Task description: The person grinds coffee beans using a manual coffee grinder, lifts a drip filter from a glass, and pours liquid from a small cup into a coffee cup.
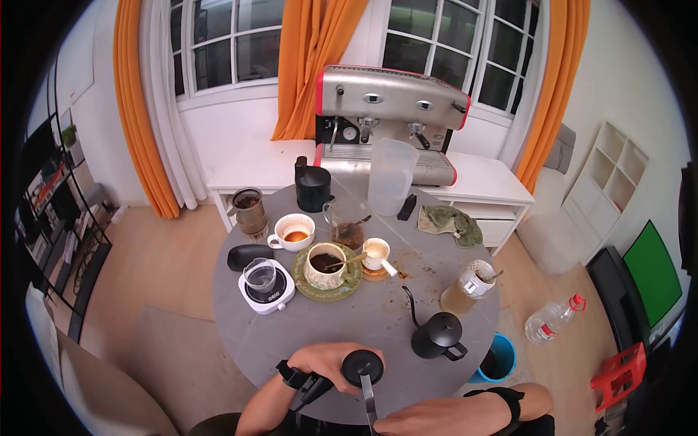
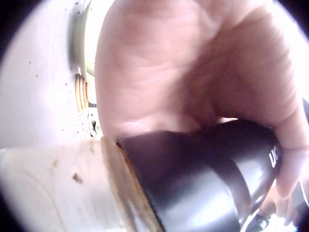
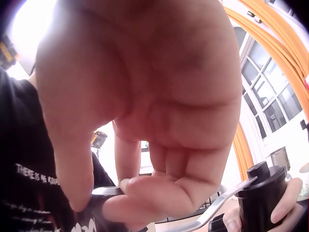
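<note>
Wrapping around the black body of a hand grinder (image 1: 361, 367), the left hand (image 1: 331, 363) is holding it by the near edge of the tabletop (image 1: 251, 341). The right hand (image 1: 451, 418) is curling its fingers and thumb around the end of the metal crank (image 1: 369, 400). Beyond the hands, a black kettle (image 1: 438, 334) is standing to the right, while a cup (image 1: 325, 280) of dark liquid is sitting on a green saucer (image 1: 352, 285). To its left, a small glass (image 1: 259, 275) is resting on a white scale (image 1: 280, 301). Behind everything, an espresso machine (image 1: 392, 94) is standing before the windows.
</note>
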`<state>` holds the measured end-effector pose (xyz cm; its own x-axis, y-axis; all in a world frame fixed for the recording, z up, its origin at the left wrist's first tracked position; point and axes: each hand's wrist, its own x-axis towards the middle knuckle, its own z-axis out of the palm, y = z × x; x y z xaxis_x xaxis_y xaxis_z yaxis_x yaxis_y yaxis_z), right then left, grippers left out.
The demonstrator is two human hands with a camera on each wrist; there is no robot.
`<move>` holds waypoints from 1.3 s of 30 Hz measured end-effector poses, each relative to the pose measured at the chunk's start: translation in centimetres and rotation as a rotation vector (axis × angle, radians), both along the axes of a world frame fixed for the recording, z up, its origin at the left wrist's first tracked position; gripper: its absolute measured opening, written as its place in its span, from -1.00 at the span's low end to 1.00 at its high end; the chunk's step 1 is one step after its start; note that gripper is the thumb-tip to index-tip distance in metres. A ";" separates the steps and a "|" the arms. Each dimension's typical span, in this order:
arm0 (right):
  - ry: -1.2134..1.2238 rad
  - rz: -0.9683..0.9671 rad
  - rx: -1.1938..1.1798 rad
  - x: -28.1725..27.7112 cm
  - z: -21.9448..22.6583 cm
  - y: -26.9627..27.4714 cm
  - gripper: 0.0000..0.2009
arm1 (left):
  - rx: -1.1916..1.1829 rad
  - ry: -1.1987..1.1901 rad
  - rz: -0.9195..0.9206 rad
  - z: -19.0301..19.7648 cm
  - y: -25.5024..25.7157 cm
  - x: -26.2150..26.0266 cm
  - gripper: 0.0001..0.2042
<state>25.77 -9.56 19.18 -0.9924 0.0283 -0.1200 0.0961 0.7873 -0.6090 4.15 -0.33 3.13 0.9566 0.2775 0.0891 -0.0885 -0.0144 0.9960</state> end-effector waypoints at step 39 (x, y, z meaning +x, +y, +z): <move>0.477 -1.058 -0.181 -3.4 -12.5 3.0 -0.41 | -0.035 -0.156 0.587 7.4 -3.9 -0.5 -0.53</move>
<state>22.36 -6.57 6.69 -0.4305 0.8863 0.1707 0.3827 0.3505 -0.8548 3.66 -4.19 10.51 0.6191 0.7602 0.1972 -0.2205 -0.0728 0.9727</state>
